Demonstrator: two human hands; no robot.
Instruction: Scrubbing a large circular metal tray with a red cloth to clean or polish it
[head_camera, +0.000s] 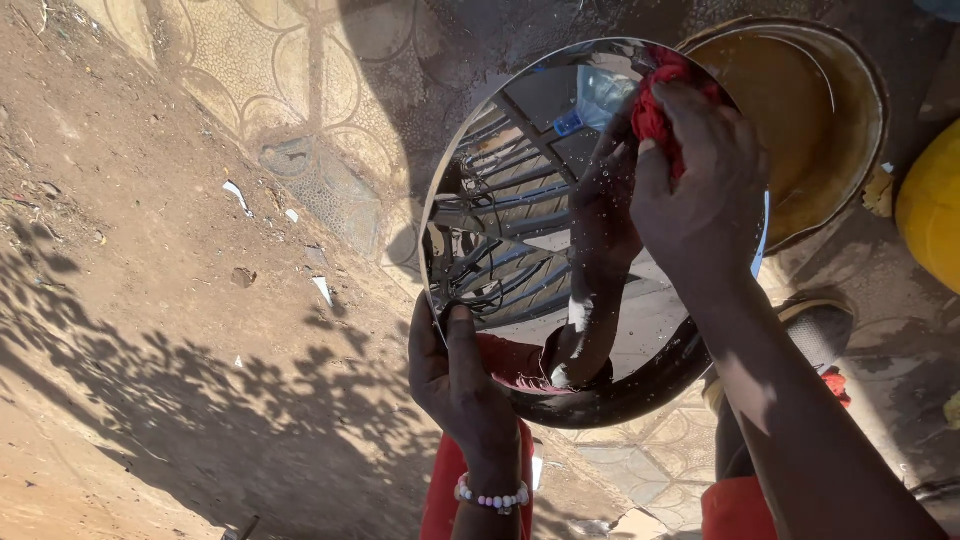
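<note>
Two hands in my view: left hand (460, 375) grips the round mirror-bright metal tray (530, 240) by its lower rim; right hand (700, 190) presses a red cloth (655, 105) onto its top, beside a brown bucket (830, 130).

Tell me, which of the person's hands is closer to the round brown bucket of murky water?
Right. The right hand, pressing a red cloth to the shiny round metal tray, sits just beside the round brown bucket. The left hand grips the tray's lower rim, farther away.

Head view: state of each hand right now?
Left hand: closed on the rim of the round metal tray.
Right hand: closed on a red cloth, pressed against the tray.
</note>
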